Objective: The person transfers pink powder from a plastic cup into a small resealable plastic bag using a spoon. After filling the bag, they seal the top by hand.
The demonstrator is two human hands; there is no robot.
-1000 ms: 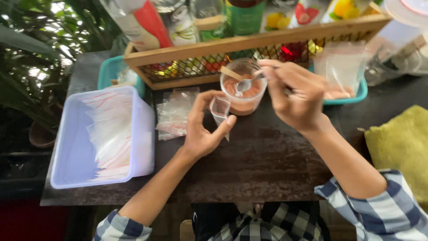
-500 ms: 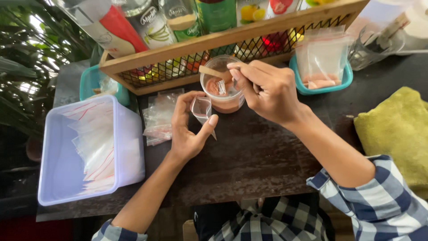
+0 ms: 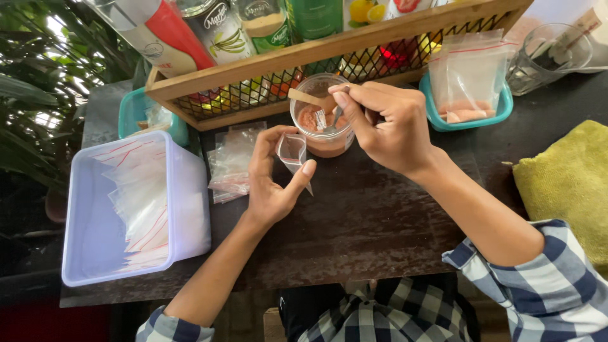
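Holding the small clear plastic zip bag [image 3: 292,152] open between thumb and fingers, your left hand [image 3: 271,183] keeps it upright just beside the round clear plastic cup of reddish-brown powder [image 3: 323,126]. The fingers are closed on the bag's edges, and its mouth faces up toward the cup. Your right hand [image 3: 389,126] is pinched tight around the thin handle of a small metal spoon [image 3: 329,119], whose bowl sits inside the cup, in the powder. A flat wooden stick [image 3: 305,97] also leans on the cup's rim.

I judge that you are at the scooping step: the spoon is loading, and the bag looks not yet filled. The next move calls for a level lift of the spoon and a short carry to the bag's mouth, which is narrow, so powder may spill on the dark wooden table [image 3: 380,234].

Around this, a pile of empty zip bags [image 3: 233,164] lies to the left, and further left stands a pale rectangular plastic box with more bags [image 3: 126,209]. Behind the cup is a wooden rack of bottles [image 3: 316,50].
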